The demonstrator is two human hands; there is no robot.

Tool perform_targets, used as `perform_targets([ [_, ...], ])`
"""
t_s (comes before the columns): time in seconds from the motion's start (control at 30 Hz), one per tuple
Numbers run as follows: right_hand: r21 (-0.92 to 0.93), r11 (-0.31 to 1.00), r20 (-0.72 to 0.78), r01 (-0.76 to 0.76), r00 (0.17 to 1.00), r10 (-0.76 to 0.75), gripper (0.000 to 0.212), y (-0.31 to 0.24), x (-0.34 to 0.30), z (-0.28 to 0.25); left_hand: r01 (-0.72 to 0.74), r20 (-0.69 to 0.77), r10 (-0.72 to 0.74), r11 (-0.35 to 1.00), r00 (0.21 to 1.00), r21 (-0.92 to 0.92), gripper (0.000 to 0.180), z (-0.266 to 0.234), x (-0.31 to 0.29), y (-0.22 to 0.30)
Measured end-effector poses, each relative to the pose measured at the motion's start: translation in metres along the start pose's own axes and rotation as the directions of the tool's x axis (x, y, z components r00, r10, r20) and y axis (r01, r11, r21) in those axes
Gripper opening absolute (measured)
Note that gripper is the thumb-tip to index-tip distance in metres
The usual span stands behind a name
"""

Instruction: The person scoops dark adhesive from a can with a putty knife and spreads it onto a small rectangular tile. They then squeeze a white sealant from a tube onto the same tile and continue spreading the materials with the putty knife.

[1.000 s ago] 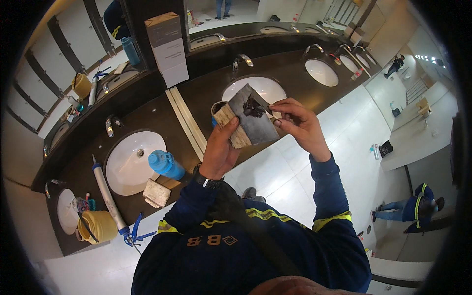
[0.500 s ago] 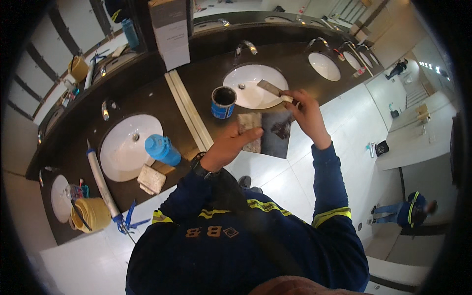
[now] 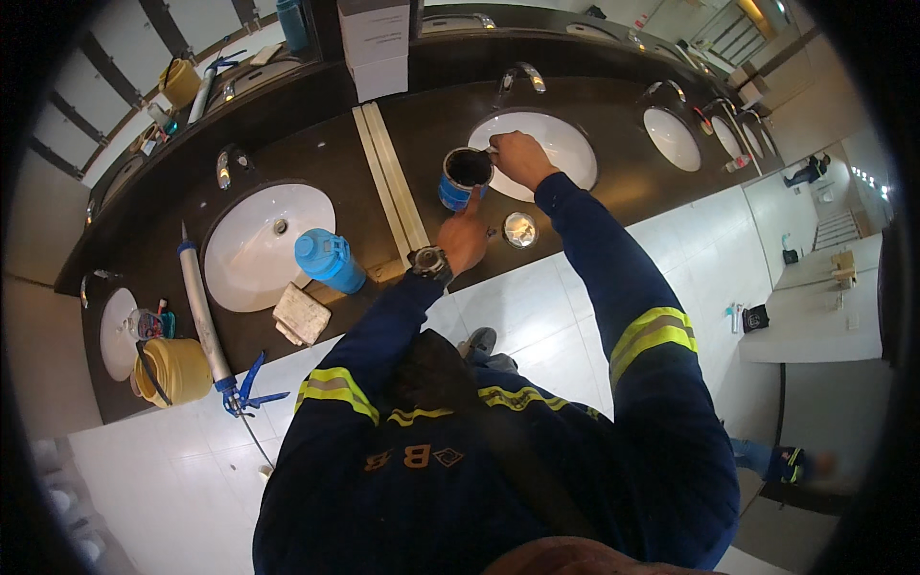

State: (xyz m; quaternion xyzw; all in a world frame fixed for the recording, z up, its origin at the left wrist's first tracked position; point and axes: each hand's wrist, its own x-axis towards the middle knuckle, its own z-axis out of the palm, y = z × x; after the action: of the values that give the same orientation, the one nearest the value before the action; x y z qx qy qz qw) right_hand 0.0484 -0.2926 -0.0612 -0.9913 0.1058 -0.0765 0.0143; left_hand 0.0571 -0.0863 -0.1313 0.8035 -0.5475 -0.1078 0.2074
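The right hand (image 3: 520, 158) closes over something at the rim of the small blue open-topped can (image 3: 463, 178) — hidden by the fingers; the can's dark contents cannot be made out.

Bright overhead light around me, glare bouncing off the white sinks (image 3: 269, 244) and floor tiles (image 3: 537, 307); edges bend hard, corners black, focus sharp.

White carton (image 3: 375, 38) upright at counter back.

Blue bottle (image 3: 329, 261), caulking gun (image 3: 206, 316) (long, pale tube), yellow bucket (image 3: 174, 370), sanding block (image 3: 301, 313), dark countertop (image 3: 613, 163), white basins (image 3: 264, 244).
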Motion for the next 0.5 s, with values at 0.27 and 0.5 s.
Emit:
perform_targets([
  [0.27, 0.395, 0.899, -0.082, -0.190, 0.967, 0.240, 0.024, 0.014, 0.015, 0.037, 0.019, -0.046, -0.013, 0.989, 0.999, 0.149, 0.023, 0.018, 0.009, -0.009],
  [0.5, 0.901, -0.009, 0.415, -0.433, 0.857, 0.305, 0.028, 0.038, -0.005, 0.068, -0.075, -0.129, 0.074, 0.997, 0.989, -0.006, 0.021, 0.017, 0.007, -0.017],
])
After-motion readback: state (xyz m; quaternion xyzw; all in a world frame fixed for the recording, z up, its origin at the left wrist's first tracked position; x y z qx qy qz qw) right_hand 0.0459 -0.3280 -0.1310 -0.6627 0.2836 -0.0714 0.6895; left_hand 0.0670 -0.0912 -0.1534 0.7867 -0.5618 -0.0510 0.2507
